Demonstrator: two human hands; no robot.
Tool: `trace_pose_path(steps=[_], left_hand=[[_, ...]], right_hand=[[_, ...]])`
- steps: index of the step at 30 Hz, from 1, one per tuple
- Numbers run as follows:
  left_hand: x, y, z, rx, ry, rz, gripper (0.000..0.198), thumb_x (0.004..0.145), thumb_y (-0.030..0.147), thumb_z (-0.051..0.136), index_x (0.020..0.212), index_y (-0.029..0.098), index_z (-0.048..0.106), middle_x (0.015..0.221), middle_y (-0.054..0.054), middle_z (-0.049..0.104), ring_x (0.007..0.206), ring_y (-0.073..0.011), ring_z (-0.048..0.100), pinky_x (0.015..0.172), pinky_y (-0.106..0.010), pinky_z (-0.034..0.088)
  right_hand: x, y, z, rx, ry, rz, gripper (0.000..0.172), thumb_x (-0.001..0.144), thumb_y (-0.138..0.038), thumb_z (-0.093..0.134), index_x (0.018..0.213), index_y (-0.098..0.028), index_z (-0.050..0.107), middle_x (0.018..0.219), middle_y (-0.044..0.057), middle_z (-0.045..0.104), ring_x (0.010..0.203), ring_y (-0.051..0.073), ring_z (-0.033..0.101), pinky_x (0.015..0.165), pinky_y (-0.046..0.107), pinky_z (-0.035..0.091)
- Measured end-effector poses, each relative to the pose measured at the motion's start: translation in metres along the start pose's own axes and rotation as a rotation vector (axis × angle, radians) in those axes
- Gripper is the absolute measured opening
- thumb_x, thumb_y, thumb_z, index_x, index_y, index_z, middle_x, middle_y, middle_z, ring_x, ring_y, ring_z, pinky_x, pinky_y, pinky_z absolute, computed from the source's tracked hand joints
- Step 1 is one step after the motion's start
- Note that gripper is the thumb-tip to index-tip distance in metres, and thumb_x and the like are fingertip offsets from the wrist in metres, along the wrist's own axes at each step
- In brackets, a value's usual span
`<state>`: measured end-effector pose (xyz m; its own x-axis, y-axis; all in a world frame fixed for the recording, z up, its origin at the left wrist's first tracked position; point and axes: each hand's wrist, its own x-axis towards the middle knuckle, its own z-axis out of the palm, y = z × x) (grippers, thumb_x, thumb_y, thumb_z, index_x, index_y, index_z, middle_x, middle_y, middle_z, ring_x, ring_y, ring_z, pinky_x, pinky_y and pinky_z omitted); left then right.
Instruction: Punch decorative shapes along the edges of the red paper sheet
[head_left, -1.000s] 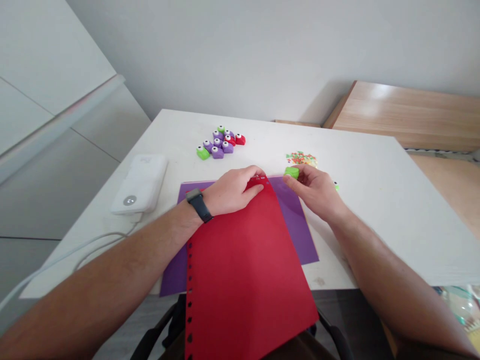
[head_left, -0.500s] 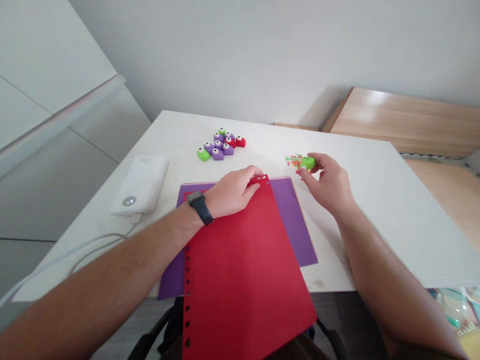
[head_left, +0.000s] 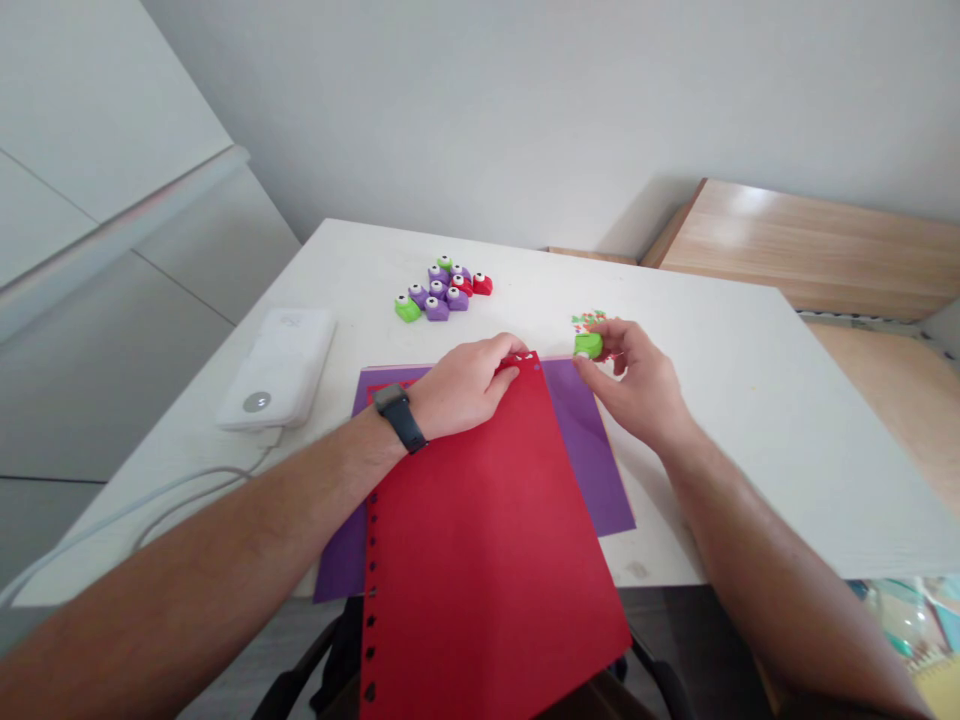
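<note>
My left hand, with a dark watch on its wrist, is closed on the far edge of a red paper sheet that has punched holes along its left side. The red sheet lies over a purple sheet on the white table and hangs over the near edge. Just right of the red sheet's far corner, my right hand pinches a small green paper punch. A little heap of coloured paper cut-outs lies just beyond it.
A cluster of several purple, red and green punches sits further back on the table. A white device with a cable lies at the left. A wooden surface stands at the back right. A chair is partly visible under the table's near edge.
My right hand carried the green punch out over the cut-out heap, then brought it back toward the red sheet's far corner. My left hand stayed on the sheet.
</note>
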<state>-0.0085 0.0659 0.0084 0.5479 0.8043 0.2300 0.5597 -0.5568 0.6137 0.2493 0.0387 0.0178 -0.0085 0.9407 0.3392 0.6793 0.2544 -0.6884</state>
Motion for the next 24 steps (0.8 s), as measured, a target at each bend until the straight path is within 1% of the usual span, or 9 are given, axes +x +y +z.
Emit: trace_pose_path(steps=[3,5,9,17,24], left_hand=[[0.0,0.001,-0.001,-0.005,0.005,-0.004,0.025,0.103,0.022,0.051,0.124,0.019,0.064,0.121,-0.009,0.077,0.114,-0.0285,0.073,0.097,-0.042,0.054],[0.0,0.001,-0.001,-0.012,0.012,-0.003,0.024,0.103,0.022,0.051,0.123,0.019,0.064,0.12,-0.009,0.077,0.113,-0.0278,0.073,0.096,-0.041,0.054],[0.001,0.001,-0.001,-0.028,0.028,0.003,0.023,0.104,0.023,0.051,0.121,0.019,0.065,0.118,-0.008,0.078,0.11,-0.0266,0.073,0.095,-0.04,0.054],[0.0,0.004,-0.001,-0.052,0.051,0.024,0.02,0.104,0.022,0.052,0.118,0.019,0.066,0.114,-0.007,0.078,0.105,-0.0242,0.073,0.092,-0.037,0.053],[0.0,0.004,-0.001,-0.067,0.065,0.017,0.019,0.104,0.022,0.053,0.116,0.019,0.067,0.113,-0.006,0.078,0.105,-0.023,0.074,0.092,-0.035,0.053]], right_hand=[[-0.006,-0.006,0.007,0.259,-0.192,0.096,0.038,0.09,-0.043,0.079,0.118,-0.022,0.064,0.101,0.005,0.076,0.083,0.019,0.068,0.07,0.034,0.051],[-0.008,-0.007,0.009,0.358,-0.249,0.129,0.036,0.089,-0.044,0.08,0.114,-0.023,0.064,0.099,0.004,0.076,0.081,0.018,0.067,0.071,0.033,0.051],[-0.009,-0.011,0.01,0.38,-0.281,0.137,0.034,0.088,-0.042,0.082,0.11,-0.022,0.065,0.092,0.001,0.073,0.076,0.016,0.064,0.068,0.032,0.047],[-0.012,-0.014,0.014,0.36,-0.305,0.14,0.034,0.09,-0.044,0.081,0.111,-0.022,0.066,0.092,0.002,0.074,0.076,0.016,0.064,0.068,0.033,0.048],[-0.012,-0.018,0.012,0.438,-0.314,0.164,0.033,0.089,-0.042,0.082,0.109,-0.021,0.066,0.088,0.0,0.072,0.073,0.014,0.062,0.065,0.032,0.046]])
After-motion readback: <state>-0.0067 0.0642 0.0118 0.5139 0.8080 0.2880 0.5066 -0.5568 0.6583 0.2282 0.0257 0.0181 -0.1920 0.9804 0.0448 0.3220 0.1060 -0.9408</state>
